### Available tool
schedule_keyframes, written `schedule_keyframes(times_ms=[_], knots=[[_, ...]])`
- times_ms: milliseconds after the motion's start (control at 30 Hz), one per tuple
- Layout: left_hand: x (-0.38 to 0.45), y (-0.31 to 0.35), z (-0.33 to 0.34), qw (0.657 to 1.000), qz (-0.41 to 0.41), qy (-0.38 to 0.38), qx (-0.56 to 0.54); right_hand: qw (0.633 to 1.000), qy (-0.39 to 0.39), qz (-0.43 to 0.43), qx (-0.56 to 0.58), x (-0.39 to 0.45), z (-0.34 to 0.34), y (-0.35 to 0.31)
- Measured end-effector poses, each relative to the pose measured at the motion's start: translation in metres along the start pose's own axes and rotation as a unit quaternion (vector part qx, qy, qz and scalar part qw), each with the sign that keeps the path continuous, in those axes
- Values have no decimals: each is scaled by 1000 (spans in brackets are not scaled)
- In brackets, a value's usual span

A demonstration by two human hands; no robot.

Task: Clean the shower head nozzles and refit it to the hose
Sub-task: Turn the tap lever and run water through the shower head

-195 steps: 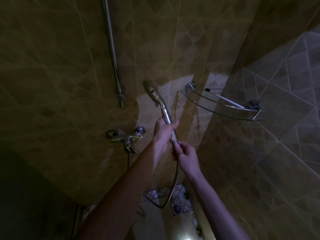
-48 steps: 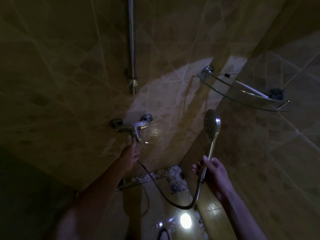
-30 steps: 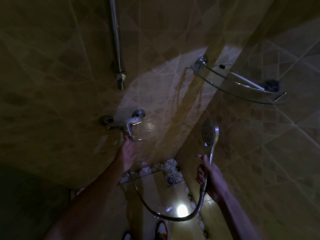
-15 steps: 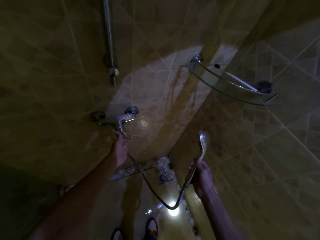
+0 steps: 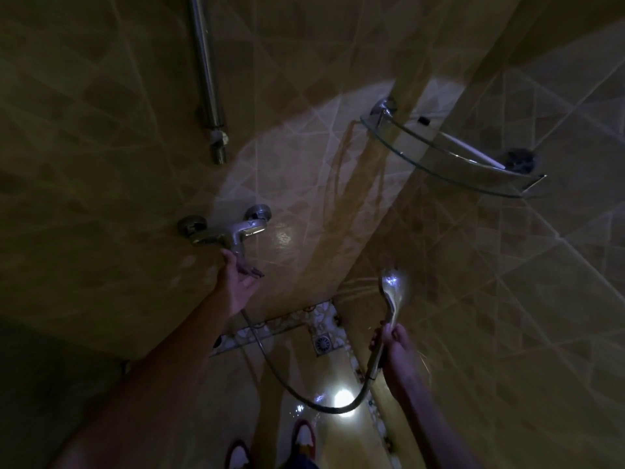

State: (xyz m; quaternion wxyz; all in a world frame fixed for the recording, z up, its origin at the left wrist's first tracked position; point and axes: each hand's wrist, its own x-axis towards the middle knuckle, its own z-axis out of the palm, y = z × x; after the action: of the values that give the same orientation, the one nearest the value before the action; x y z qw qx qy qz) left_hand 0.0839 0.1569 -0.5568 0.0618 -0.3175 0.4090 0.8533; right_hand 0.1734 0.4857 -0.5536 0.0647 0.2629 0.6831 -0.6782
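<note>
My right hand (image 5: 397, 358) grips the handle of the chrome shower head (image 5: 391, 291), which stands upright at lower right with its face turned away toward the right wall. Thin streams of water seem to spray from it. The metal hose (image 5: 287, 384) hangs from the handle's bottom in a loop and runs up toward the mixer tap (image 5: 225, 236). My left hand (image 5: 238, 282) is just under the tap's lever, palm up, fingers spread, its fingertips at the lever.
A vertical chrome riser rail (image 5: 206, 72) ends above the tap. A glass corner shelf (image 5: 449, 157) with a white stick-like item is mounted at upper right. A floor drain (image 5: 323, 343) lies in the corner. The room is dark apart from a light spot.
My left hand has loosened and opened under the tap lever. The shower head has turned away from me toward the right wall, and water streams show near it.
</note>
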Motion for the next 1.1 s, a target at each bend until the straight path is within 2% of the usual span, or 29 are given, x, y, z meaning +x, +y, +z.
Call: schedule_keyframes(times_ms=[367,500,800,1100], knots=[[2,4,-3,999,-16,-9,-31,999,11,-8,-48,13,-15,16],[3,5,-2,999,-25,9,-39,998,4,-16,-64,11,-15,11],[-12,14,9,998,-24,56,-27,998,9,-35,-58,17,-11,11],[-12,15,7,998,-32,53,-22,998,9,-34,-50,13,-11,7]])
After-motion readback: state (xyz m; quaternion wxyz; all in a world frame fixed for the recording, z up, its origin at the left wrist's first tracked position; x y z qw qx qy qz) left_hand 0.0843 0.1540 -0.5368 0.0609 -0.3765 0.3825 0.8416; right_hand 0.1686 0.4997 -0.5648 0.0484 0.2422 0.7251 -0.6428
